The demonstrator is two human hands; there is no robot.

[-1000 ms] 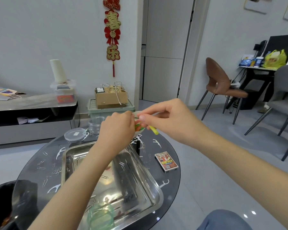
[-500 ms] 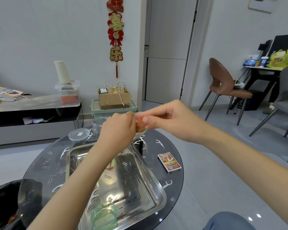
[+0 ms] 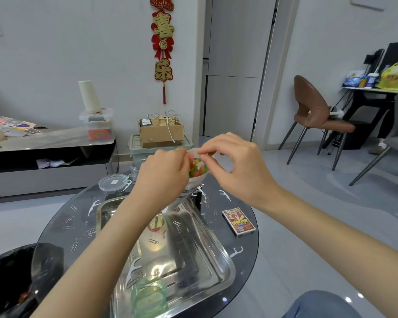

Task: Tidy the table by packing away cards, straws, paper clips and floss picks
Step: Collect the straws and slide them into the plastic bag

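The left hand (image 3: 163,177) curls round a clear container (image 3: 193,183) of coloured straws (image 3: 197,168), held above the table (image 3: 237,204) at its far side. The right hand (image 3: 237,171) pinches at its rim; best to keep it upright and tuck every end inside.

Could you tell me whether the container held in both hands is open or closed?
Open: the left hand and right hand pinch the container at its rim, and colourful straws show through its mouth.
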